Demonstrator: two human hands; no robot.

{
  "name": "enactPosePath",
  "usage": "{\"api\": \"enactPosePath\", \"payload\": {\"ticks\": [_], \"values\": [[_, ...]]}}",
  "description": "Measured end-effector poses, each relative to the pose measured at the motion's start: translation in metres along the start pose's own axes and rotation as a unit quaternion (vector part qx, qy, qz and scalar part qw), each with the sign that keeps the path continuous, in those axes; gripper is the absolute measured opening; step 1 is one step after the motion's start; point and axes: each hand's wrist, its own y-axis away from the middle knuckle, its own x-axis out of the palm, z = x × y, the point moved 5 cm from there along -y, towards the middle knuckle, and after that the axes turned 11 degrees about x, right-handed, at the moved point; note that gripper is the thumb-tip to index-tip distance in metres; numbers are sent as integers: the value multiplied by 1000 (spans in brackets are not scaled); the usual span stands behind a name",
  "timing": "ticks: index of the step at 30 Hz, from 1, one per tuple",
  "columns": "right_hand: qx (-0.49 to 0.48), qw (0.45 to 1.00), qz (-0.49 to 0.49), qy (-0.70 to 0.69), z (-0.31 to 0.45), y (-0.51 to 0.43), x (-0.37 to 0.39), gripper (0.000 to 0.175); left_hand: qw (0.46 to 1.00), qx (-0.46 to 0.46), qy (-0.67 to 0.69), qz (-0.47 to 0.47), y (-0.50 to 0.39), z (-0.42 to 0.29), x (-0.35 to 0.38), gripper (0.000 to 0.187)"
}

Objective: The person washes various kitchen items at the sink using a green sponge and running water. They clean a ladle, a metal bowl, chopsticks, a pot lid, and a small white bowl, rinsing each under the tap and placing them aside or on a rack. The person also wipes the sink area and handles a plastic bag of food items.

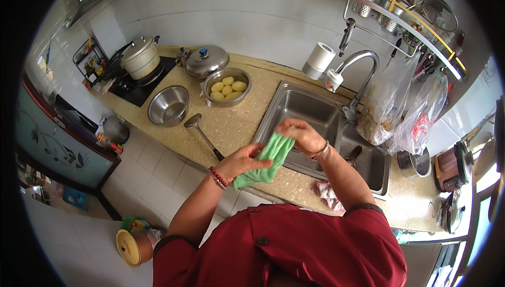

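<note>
A green cloth (272, 157) is stretched between my two hands, above the counter's front edge and the near left rim of the sink. My left hand (242, 163) grips its lower part, with a loose end hanging below the palm. Its upper end is in my right hand (302, 135), over the larger basin of the steel double sink (311, 103). Beneath my left wrist lies the dark handle of a metal ladle (203, 133) on the speckled counter (240, 129). A crumpled patterned cloth (329, 196) rests by the sink's front edge.
Peeled potatoes (227, 89) fill a steel bowl (246, 76); another steel bowl (169, 105) stands nearer. A pot (140, 58) sits on the cooktop (158, 82). The faucet (373, 58) arches behind the sink, beside hanging plastic bags (388, 101). A rice cooker (453, 166) stands right.
</note>
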Motion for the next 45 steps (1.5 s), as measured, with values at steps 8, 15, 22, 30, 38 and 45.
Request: {"api": "enactPosePath", "payload": {"ticks": [8, 15, 22, 30, 38, 45], "values": [[-151, 954, -100, 239, 20, -6, -4, 30, 991, -10, -118, -65, 36, 14, -49, 29], [-10, 880, 49, 473, 17, 3, 16, 34, 630, 269, -672, -283, 57, -48, -59, 30], [-107, 869, -36, 481, 42, -7, -6, 28, 960, 148, -6, -235, 48, -32, -74, 24], [-20, 969, 10, 247, 33, -22, -39, 20, 960, 119, 27, -253, 7, -20, -87, 29], [-96, 911, -54, 398, 53, 53, -38, 17, 971, 113, -126, -169, -1, -29, -62, 36], [71, 856, 35, 510, -135, 104, -44, 29, 952, -33, -298, -68, 57, 134, -78, 26]]}}
